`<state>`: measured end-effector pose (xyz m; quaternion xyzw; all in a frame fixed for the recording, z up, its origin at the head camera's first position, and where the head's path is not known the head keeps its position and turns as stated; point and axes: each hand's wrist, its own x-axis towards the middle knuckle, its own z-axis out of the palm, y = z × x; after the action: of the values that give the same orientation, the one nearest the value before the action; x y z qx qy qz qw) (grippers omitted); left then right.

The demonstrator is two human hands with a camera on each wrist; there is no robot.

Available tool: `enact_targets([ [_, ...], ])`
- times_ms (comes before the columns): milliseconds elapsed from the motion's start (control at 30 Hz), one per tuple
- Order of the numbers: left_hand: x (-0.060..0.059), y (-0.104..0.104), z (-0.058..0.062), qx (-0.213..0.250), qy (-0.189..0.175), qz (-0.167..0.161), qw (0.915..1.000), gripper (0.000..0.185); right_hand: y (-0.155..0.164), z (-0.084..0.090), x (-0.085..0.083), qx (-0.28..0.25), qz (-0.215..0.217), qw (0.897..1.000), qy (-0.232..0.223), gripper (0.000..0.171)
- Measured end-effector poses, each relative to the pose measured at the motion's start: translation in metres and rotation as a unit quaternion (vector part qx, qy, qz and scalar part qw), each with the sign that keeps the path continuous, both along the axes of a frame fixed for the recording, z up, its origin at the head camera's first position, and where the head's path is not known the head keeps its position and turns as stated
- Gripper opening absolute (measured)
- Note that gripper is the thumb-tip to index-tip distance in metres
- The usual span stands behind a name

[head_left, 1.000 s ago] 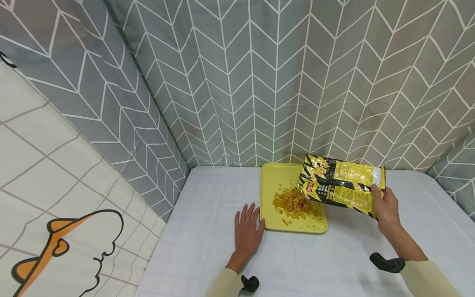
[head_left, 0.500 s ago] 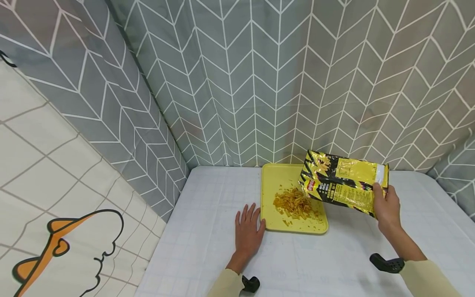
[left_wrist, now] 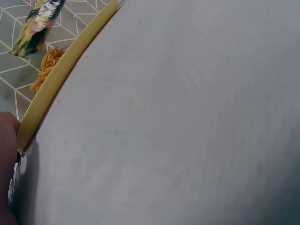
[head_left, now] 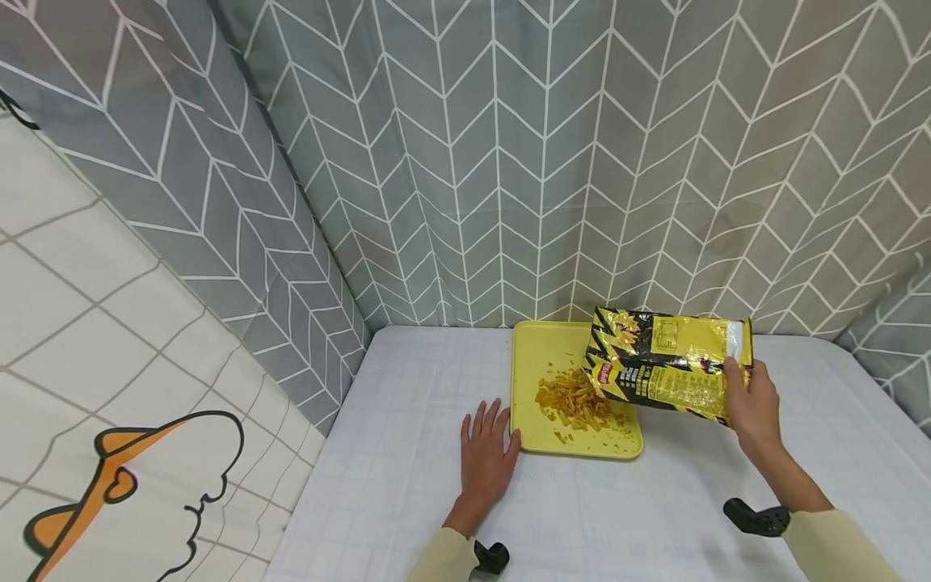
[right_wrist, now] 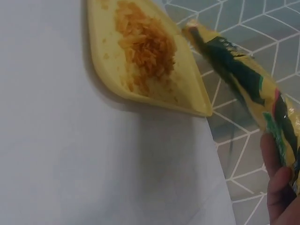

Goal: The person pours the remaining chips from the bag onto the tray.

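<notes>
My right hand grips the right end of a yellow and black snack bag, thumb on the near face. The bag's other end hangs tilted over the right part of a yellow tray. A heap of orange-yellow chip sticks with crumbs lies in the tray; the right wrist view shows the chips below the bag's end. Fingers spread, my left hand rests on the table at the tray's left edge, its thumb touching the tray's corner. The left wrist view shows the tray's side wall near that hand.
A white cloth covers the table. Behind it hangs a grey curtain with a white chevron pattern. A white tiled-pattern cloth hangs at the left. Black wrist devices sit on both sleeves.
The bag rose slightly at about half a second ago and has since come down and a little left with my right hand. My left hand and the tray stay put.
</notes>
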<state>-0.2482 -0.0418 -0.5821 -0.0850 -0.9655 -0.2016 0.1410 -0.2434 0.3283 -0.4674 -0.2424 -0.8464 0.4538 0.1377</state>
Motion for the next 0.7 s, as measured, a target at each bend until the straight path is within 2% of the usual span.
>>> enact_targets([
  [100,0.0004,-0.0001,0.0013,0.002,-0.004,-0.001,1.0000,0.047,0.0002,0.0009,0.0001,-0.015,-0.010,1.000,0.011,0.067],
  [200,0.0007,0.0001,0.0008,-0.001,0.006,0.000,1.0000,0.047,0.0009,0.0006,0.0010,-0.005,-0.010,1.000,0.020,0.066],
  [333,0.0013,0.0002,-0.0007,0.000,0.043,0.000,0.9991,0.044,0.0006,0.0003,0.0025,0.010,-0.004,1.000,0.022,0.065],
  [433,0.0016,0.0000,-0.0011,0.002,0.064,0.000,0.9979,0.042,0.0008,0.0009,0.0019,-0.020,-0.013,0.999,0.026,0.065],
  [533,0.0015,-0.0004,-0.0018,0.003,0.058,-0.001,0.9983,0.043,0.0020,0.0010,0.0012,-0.029,-0.014,0.999,0.027,0.066],
  [700,0.0005,-0.0006,-0.0019,-0.002,0.054,-0.002,0.9986,0.044,0.0036,-0.0009,0.0025,-0.006,0.003,1.000,0.015,0.069],
])
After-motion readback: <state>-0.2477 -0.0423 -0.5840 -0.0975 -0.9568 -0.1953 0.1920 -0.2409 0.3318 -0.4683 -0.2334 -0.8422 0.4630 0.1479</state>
